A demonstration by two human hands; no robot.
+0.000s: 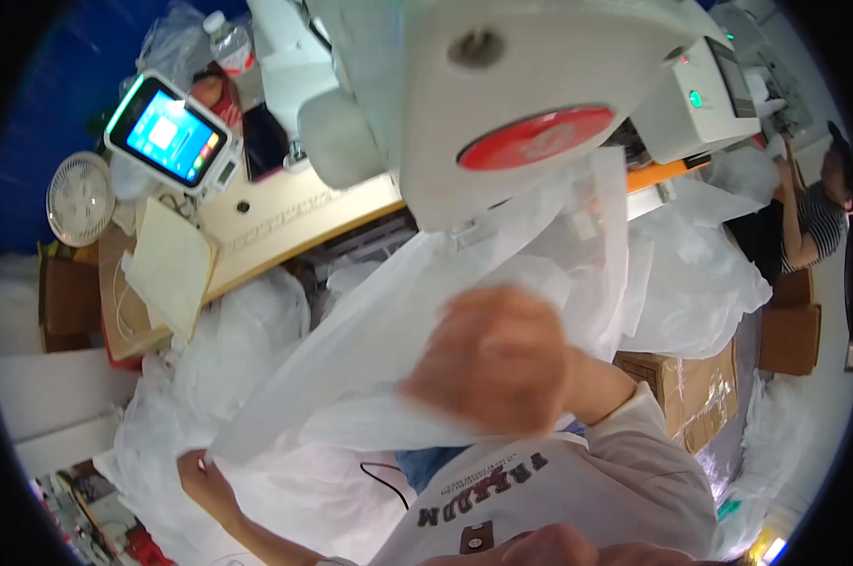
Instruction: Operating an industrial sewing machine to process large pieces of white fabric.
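Note:
A long sheet of thin white fabric (351, 354) hangs down from the head of a large white sewing machine (530, 85). At the lower left, my left hand (204, 483) pinches the sheet's near corner between thumb and fingers. My right hand (497, 363) is in front of the sheet, close to my body. Motion smears its fingers, so I cannot tell whether they hold anything. The machine's needle area is mostly hidden behind its head and the fabric.
A lit control screen (169, 132), a dark phone (265, 141) and a plastic bottle (229, 43) sit on the table (285, 212). Left of them is a small white fan (80, 198). Cardboard boxes (700, 401) stand at right. A person (808, 212) works at far right.

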